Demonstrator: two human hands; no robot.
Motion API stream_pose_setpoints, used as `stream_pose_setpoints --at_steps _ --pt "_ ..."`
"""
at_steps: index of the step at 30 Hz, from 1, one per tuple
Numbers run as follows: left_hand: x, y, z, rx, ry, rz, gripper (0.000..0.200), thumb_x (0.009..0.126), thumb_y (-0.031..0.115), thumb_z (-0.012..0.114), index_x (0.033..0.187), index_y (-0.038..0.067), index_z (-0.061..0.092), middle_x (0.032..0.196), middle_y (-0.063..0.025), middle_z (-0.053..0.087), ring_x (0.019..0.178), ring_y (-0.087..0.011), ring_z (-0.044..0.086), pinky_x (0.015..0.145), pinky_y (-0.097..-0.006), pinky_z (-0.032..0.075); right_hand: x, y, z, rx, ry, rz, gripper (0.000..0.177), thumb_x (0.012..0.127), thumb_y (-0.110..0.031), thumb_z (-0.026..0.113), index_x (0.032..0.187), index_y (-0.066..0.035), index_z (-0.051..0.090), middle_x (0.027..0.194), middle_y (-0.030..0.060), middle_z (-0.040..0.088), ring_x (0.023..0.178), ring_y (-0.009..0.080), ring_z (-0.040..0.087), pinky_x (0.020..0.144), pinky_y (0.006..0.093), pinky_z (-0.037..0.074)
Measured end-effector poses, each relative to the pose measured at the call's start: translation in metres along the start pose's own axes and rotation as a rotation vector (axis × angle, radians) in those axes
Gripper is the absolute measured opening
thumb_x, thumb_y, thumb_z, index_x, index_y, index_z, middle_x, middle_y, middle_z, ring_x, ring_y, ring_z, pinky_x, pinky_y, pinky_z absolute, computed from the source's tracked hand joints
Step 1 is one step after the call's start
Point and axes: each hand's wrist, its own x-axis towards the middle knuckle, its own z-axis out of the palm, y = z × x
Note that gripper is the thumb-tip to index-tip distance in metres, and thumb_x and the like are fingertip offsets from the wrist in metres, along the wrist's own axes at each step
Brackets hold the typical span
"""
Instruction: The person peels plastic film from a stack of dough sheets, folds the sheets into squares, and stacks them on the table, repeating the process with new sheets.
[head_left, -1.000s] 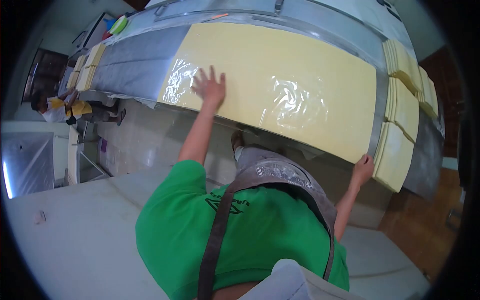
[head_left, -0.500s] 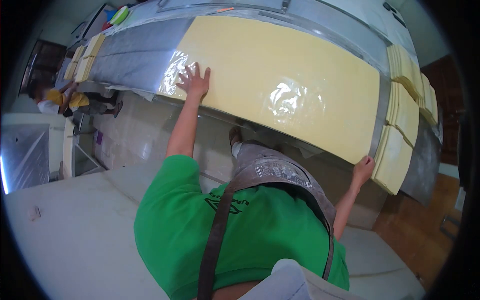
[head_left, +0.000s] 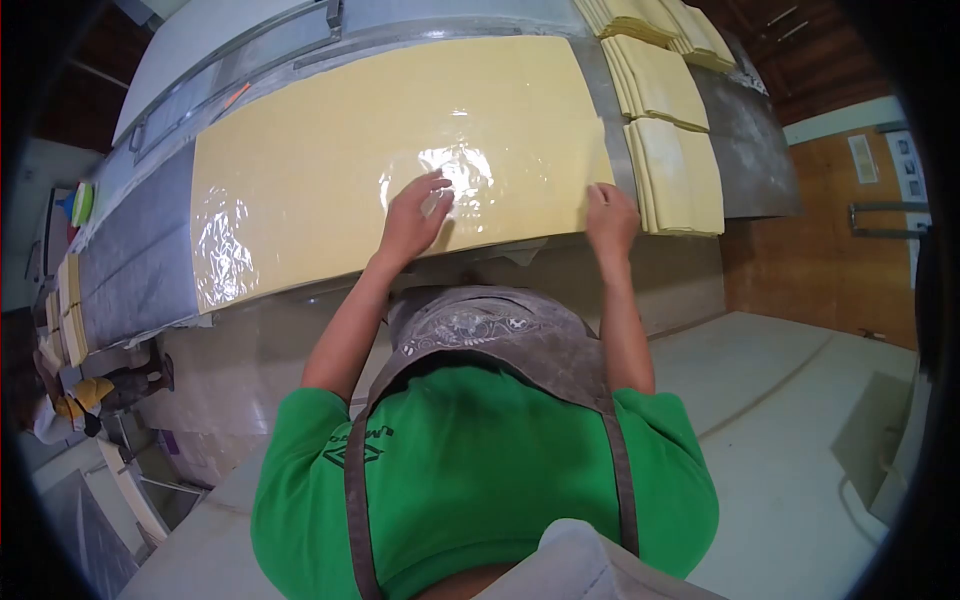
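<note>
A long, pale yellow dough sheet [head_left: 320,150] lies along the metal table, its surface glossy like clear film in several patches. Over its near middle is my left hand [head_left: 415,218], with curved fingers and the thumb apart, holding nothing. My right hand [head_left: 612,218] is pinched at the sheet's near right corner, where a pale strip of the edge rises by the fingertips. Just right of that hand stand folded yellow stacks [head_left: 677,175] in a row, close to the sheet's end.
Grey metal table surface [head_left: 140,235] shows left of the sheet. A metal frame [head_left: 240,60] runs along the far side, near a small orange strip [head_left: 237,95]. More folded stacks [head_left: 70,310] sit at the far left, where another person [head_left: 90,395] stands. A wooden door [head_left: 820,270] is at right.
My left hand has left its flat, spread position near the sheet's left end and moved right to the middle. My right hand stays at the right corner, now with an edge raised. The view has turned right.
</note>
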Motion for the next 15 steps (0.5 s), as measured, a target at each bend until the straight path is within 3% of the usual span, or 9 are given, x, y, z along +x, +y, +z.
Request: stream_pose_setpoints --at_steps 1,2,3,4,6,9,10,13,15 --pt "0.007 0.0 -0.003 -0.357 -0.11 -0.216 0.03 0.099 0.027 0.057 0.115 0.004 0.069 0.121 -0.0158 0.066 0.112 -0.0357 0.063 0.101 -0.043 0.046 0.0 -0.038 -0.007 0.004 -0.011 -0.135 0.014 0.086 -0.016 0.06 0.083 -0.005 0.068 0.077 0.0151 0.065 0.074 0.0372 0.061 0.069 0.0485 0.047" --pt "0.015 -0.017 0.0 -0.461 -0.103 -0.19 0.039 0.102 0.032 0.052 0.103 -0.002 0.069 0.101 -0.0129 0.072 0.091 -0.0268 0.071 0.089 -0.0368 0.054 -0.003 -0.069 -0.006 0.008 -0.021 -0.268 0.012 0.084 -0.014 0.059 0.079 -0.006 0.066 0.072 0.0138 0.062 0.069 0.0366 0.059 0.066 0.0495 0.045" --pt "0.021 -0.023 -0.002 -0.45 -0.108 -0.187 0.039 0.102 0.032 0.052 0.103 -0.002 0.069 0.101 -0.0129 0.072 0.091 -0.0268 0.071 0.089 -0.0368 0.054 -0.009 -0.087 0.005 0.148 -0.028 -0.33 0.01 0.081 -0.012 0.059 0.073 -0.008 0.062 0.068 0.0123 0.058 0.068 0.0353 0.057 0.063 0.0496 0.042" --pt "0.026 -0.026 -0.004 -0.715 -0.087 -0.365 0.043 0.102 0.036 0.052 0.103 -0.004 0.068 0.1 -0.014 0.071 0.089 -0.0249 0.071 0.089 -0.0358 0.053 -0.02 -0.106 0.016 0.171 -0.032 -0.379 0.008 0.08 -0.012 0.06 0.074 -0.008 0.063 0.069 0.0121 0.059 0.07 0.0348 0.057 0.065 0.0493 0.041" --pt "0.036 -0.033 -0.006 -1.119 -0.097 -0.58 0.057 0.099 0.048 0.052 0.115 -0.006 0.06 0.103 -0.0164 0.068 0.096 -0.0224 0.068 0.092 -0.0339 0.051 -0.038 -0.137 0.029 0.247 -0.177 -0.351 0.016 0.086 -0.024 0.064 0.087 -0.007 0.064 0.083 0.0118 0.062 0.084 0.033 0.058 0.075 0.0485 0.041" --pt "0.039 -0.056 0.023 -0.893 0.084 -0.598 0.067 0.093 0.049 0.062 0.127 -0.008 0.05 0.122 -0.0208 0.06 0.108 -0.0269 0.062 0.097 -0.0354 0.047 -0.042 -0.136 0.048 0.189 -0.219 -0.282 0.029 0.088 -0.032 0.066 0.101 -0.007 0.065 0.096 0.014 0.063 0.093 0.0327 0.058 0.081 0.0481 0.041" --pt "0.034 -0.027 0.014 -0.571 0.15 -0.51 0.073 0.087 0.046 0.071 0.131 -0.006 0.044 0.127 -0.02 0.057 0.119 -0.0264 0.055 0.1 -0.0365 0.044 -0.037 -0.121 0.062 0.02 -0.282 -0.204 0.041 0.087 -0.036 0.069 0.112 -0.005 0.064 0.103 0.0165 0.063 0.097 0.033 0.058 0.085 0.0482 0.042" --pt "0.028 -0.044 0.014 -0.506 0.056 -0.496 0.072 0.084 0.035 0.077 0.132 -0.007 0.044 0.129 -0.0202 0.056 0.12 -0.0244 0.055 0.1 -0.0346 0.044 -0.03 -0.088 0.088 -0.201 -0.337 -0.069 0.044 0.087 -0.036 0.069 0.115 -0.002 0.063 0.103 0.0166 0.064 0.099 0.0328 0.058 0.086 0.048 0.043" --pt "0.015 -0.052 0.025 -0.471 0.239 -0.354 0.073 0.081 0.027 0.08 0.135 -0.005 0.043 0.131 -0.0208 0.055 0.126 -0.0299 0.05 0.105 -0.0394 0.04 -0.029 -0.08 0.096 -0.198 -0.35 -0.044 0.046 0.086 -0.036 0.069 0.117 -0.002 0.063 0.104 0.0178 0.064 0.1 0.0343 0.059 0.086 0.0491 0.044"
